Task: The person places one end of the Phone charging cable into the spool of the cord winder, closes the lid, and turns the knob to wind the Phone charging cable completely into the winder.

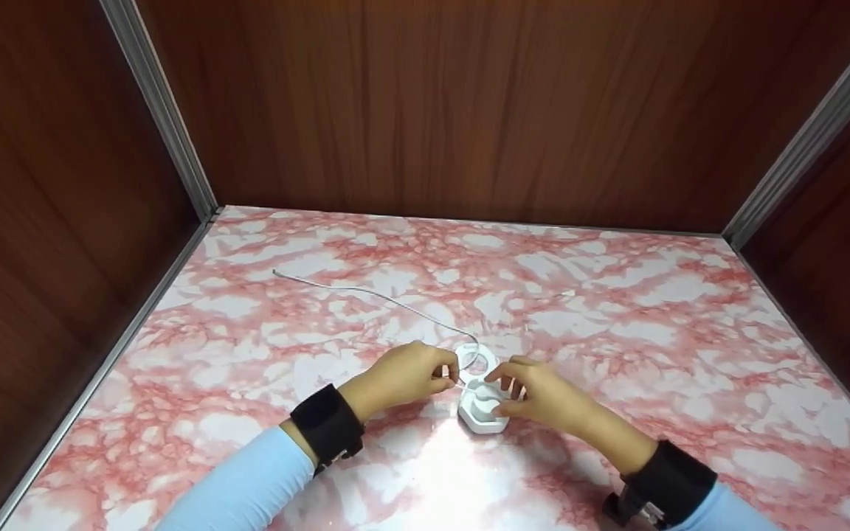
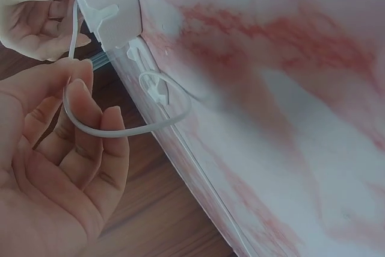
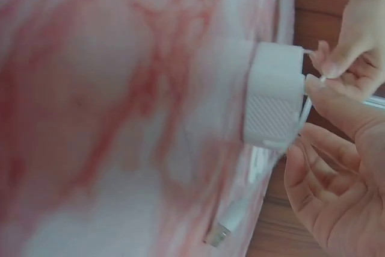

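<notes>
A white hexagonal case (image 1: 482, 419) with a ring-shaped part (image 1: 490, 356) at its far end lies on the table, with a curved raised part inside its hollow. My left hand (image 1: 425, 372) pinches a thin white USB cable (image 2: 114, 132) to the left of the case. The cable bends in a loop beyond the left fingers. My right hand (image 1: 543, 394) holds the case by its right side, thumb and fingers apart along its edges. In the right wrist view, the cable's USB plug (image 3: 221, 233) shows past the ribbed side of the case.
The cable's free length stretches across the red-and-white marbled table (image 1: 617, 317) toward the far left. Dark wood panels (image 1: 432, 110) stand at the back and sides, with metal corner posts (image 1: 167, 110) between them.
</notes>
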`<state>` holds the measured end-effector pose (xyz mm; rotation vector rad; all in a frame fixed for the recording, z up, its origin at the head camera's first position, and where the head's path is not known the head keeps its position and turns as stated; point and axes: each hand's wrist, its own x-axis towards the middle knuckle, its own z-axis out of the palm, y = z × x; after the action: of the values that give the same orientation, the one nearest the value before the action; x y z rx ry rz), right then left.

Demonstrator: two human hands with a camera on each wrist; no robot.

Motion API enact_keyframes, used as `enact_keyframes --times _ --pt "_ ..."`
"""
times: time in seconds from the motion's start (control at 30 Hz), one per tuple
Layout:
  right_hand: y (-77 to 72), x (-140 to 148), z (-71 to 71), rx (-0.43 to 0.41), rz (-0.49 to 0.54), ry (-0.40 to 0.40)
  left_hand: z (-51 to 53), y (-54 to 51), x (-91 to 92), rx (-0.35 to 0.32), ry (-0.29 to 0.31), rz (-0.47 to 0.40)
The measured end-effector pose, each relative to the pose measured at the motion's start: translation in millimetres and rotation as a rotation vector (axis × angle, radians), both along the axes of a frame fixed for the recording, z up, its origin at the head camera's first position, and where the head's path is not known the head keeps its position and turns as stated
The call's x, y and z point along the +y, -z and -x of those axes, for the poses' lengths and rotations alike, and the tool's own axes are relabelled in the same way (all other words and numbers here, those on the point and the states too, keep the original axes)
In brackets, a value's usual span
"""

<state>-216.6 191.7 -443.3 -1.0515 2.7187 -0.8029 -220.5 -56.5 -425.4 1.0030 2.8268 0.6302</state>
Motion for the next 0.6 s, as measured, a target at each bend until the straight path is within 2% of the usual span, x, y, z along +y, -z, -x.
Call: enact_keyframes --times 0.4,0.6 --pt "6.4 -1 -2.2 0.016 0.040 0.004 -3.8 3.8 7.5 0.034 -0.040 0.078" --pt "5.4 -2 -0.9 0.012 0.039 0.005 -7.8 8.4 11.6 0.068 -0.035 0.119"
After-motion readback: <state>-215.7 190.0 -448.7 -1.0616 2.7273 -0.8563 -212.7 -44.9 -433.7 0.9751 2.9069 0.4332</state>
